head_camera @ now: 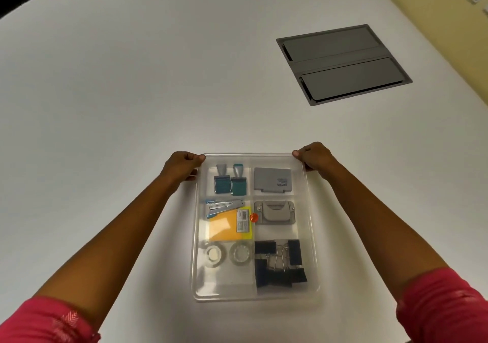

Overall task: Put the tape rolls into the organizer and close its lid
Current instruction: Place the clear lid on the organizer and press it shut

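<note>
On the white round table (132, 91), the clear plastic compartment organizer (313, 237) lies flat with its transparent lid (248, 157) on top. The left hand (182, 169) grasps the far left corner and the right hand (315, 157) grasps the far right corner, thumbs over the rim. Two clear tape rolls (227, 255) sit side by side in the near left compartment, beside black binder clips (280, 263).

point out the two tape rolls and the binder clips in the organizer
left tape roll (213, 256), head view, on its white core
right tape roll (240, 254), head view, on its clear ring
binder clips (295, 250), head view, on a black clip body
</note>
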`<state>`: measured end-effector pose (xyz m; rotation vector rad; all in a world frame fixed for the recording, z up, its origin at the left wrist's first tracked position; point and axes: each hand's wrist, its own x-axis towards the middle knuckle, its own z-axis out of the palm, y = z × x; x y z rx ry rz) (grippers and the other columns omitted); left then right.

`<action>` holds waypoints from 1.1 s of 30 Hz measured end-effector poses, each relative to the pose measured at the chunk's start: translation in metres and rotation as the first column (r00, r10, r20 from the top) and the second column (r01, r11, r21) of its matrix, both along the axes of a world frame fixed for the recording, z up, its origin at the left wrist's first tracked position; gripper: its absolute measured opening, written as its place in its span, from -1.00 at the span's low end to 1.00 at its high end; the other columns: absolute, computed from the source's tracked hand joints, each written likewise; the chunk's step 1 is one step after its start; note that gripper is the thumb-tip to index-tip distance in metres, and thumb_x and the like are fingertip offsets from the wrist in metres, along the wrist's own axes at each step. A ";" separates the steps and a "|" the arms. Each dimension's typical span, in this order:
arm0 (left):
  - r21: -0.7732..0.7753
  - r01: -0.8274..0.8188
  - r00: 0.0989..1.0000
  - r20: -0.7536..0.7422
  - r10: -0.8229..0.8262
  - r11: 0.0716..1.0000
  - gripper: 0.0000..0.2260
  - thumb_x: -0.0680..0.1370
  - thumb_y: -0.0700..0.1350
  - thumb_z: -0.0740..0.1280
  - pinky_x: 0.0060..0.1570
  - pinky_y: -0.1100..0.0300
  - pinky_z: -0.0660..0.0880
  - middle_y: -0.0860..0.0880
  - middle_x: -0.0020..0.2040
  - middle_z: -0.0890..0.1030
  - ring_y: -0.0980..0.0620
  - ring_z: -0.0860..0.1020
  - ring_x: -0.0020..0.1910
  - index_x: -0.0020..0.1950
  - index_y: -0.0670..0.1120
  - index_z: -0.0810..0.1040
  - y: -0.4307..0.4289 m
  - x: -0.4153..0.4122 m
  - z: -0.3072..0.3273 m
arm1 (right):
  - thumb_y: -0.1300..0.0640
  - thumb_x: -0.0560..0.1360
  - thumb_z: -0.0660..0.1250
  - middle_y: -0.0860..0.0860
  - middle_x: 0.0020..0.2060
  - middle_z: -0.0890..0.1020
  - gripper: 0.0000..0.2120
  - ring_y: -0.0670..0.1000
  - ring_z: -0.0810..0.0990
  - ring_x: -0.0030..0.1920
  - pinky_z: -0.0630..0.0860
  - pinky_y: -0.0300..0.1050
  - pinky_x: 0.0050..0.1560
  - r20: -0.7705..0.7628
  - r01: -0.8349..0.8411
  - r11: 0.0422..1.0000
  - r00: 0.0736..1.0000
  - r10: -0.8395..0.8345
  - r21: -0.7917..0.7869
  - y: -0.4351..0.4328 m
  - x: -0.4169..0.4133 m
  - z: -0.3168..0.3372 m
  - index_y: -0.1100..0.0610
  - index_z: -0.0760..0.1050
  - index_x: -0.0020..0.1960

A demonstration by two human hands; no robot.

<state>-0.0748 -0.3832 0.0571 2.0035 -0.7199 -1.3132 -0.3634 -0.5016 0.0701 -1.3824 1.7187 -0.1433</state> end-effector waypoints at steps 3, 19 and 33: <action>0.006 0.024 0.999 0.021 -0.024 1.000 -0.78 0.54 -0.06 0.31 -0.13 0.15 0.51 -0.18 0.00 0.54 -0.11 0.50 -0.04 0.01 -0.22 0.51 -0.004 -0.001 0.001 | 0.12 0.54 0.32 0.21 -0.18 0.53 -0.77 0.16 0.53 -0.16 0.55 0.07 0.03 -0.003 0.005 0.998 1.000 -0.004 0.056 -0.003 0.002 -0.003 0.28 0.43 -0.16; 0.193 0.302 0.907 0.244 -0.344 0.933 -0.64 0.55 -0.10 0.29 0.04 0.06 0.49 -0.34 0.12 0.57 -0.13 0.50 -0.11 0.20 -0.35 0.49 -0.042 -0.004 0.007 | 0.16 0.57 0.29 0.17 -0.18 0.47 -0.82 0.13 0.45 -0.11 0.45 -0.03 -0.05 0.115 0.109 0.974 0.984 -0.133 0.199 -0.004 -0.003 -0.008 0.29 0.42 -0.03; 0.022 0.272 0.792 0.563 -0.236 0.962 -0.54 0.57 0.00 0.25 0.27 -0.05 0.34 -0.29 0.32 0.44 -0.24 0.41 0.30 0.36 -0.26 0.35 -0.007 -0.022 -0.005 | 0.02 0.54 0.33 0.19 -0.10 0.56 -0.74 0.18 0.56 -0.06 0.55 0.08 0.06 0.135 0.173 0.984 0.975 -0.178 0.047 0.017 -0.009 -0.011 0.25 0.49 -0.04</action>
